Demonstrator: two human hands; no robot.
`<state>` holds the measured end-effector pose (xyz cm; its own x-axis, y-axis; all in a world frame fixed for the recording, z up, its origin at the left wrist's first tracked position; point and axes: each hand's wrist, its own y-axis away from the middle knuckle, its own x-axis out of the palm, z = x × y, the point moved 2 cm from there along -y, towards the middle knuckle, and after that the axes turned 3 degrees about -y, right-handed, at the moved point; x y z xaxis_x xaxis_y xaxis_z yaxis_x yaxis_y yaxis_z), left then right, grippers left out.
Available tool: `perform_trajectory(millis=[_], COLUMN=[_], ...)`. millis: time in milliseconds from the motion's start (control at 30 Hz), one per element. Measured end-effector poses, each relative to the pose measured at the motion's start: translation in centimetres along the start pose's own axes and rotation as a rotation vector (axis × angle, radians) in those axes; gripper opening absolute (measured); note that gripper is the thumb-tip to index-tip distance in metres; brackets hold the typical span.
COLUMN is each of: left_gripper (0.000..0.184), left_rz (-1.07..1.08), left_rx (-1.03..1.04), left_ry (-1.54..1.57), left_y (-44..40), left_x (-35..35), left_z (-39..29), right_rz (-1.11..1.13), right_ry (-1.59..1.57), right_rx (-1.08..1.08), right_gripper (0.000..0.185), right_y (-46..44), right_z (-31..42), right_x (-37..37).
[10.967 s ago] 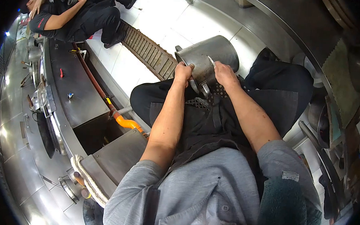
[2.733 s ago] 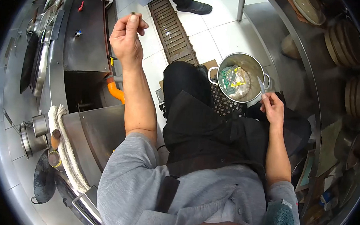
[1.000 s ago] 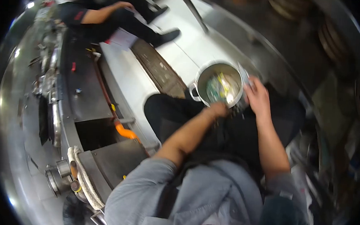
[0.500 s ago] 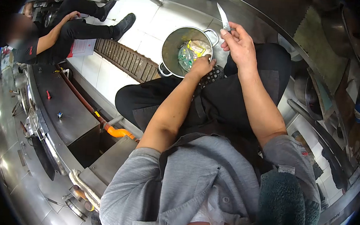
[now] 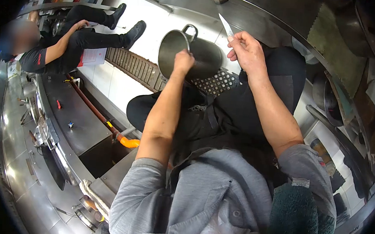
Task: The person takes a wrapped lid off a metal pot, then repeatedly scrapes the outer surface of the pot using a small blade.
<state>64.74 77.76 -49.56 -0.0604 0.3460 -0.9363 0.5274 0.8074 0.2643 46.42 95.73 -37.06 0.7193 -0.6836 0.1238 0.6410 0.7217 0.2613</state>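
A tall metal pot (image 5: 207,58) is tilted on the floor in front of me, its mouth facing left. My left hand (image 5: 184,62) is closed around the near part of its rim. The opposite looped handle (image 5: 190,30) sticks up. The pot's inside looks dark, and I see no packets in it from this angle. Up and to the right of the pot, my right hand (image 5: 247,52) is closed on a small knife (image 5: 225,25), its blade pointing up and left. Beneath the pot's near side lies a dark perforated sheet (image 5: 217,83).
A floor drain grate (image 5: 132,67) runs left of the pot. Another person (image 5: 65,45) in dark clothes sits at upper left, with papers (image 5: 94,56) beside them. A steel counter unit (image 5: 74,112) with an orange pipe (image 5: 129,143) stands at left; steel shelving (image 5: 262,14) is above right.
The pot has gone from upright to tipped leftward. My left hand has left the green and yellow packets inside and now grips the rim. The right hand with the knife has barely moved.
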Motion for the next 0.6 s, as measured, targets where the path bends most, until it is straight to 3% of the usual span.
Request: perform_trajectory(millis=[200,267,333,433,600], left_gripper=[0.024,0.019,0.018,0.020,0.017], left_rz=[-0.009,0.142,0.134,0.089,0.103], left_rx=[-0.128,-0.464,-0.429,-0.459,-0.533], left_ry=[0.187,0.719,0.805,1.192,1.288], left_y=[0.4,1.8,2.9,3.5,4.6], left_x=[-3.2,-3.4,-4.4,-4.5,-3.3], left_z=[5.7,6.5,4.9,3.8,3.3], right_rz=[0.037,0.078,0.106,0.147,0.169], right_ry=[0.033,0.079,0.108,0.187,0.267], right_rx=[-0.025,0.020,0.022,0.028,0.087], right_gripper=[0.018,0.018,0.018,0.018,0.017], right_y=[-0.1,0.0,0.2,0.4,0.5], right_z=[-0.8,-1.0,-1.3,-1.6,-1.5], right_x=[0.2,0.6,1.1,1.8,3.2])
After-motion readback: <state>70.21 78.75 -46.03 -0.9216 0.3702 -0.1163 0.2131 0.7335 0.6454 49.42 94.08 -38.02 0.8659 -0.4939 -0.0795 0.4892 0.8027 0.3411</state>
